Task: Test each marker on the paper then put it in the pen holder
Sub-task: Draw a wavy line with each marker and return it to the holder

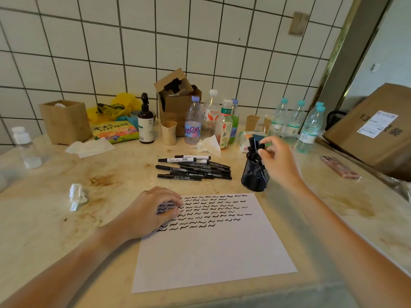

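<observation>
A white sheet of paper point(213, 247) lies in front of me, its upper part filled with rows of black squiggles. My left hand point(153, 210) rests flat on the paper's upper left corner. Behind the paper lies a pile of several black markers point(193, 168). To its right stands a black mesh pen holder point(254, 176) with several markers upright in it. My right hand point(279, 161) hovers at the holder's rim, its fingertips pinching the top of a black marker point(260, 150) that stands in the holder.
Along the tiled wall stand several water bottles point(193, 123), a dark pump bottle point(145, 121), paper cups point(169, 132) and cardboard boxes point(178, 101). A crumpled tissue point(76, 196) lies left; a pink phone point(340, 167) and a large carton point(375, 127) sit right.
</observation>
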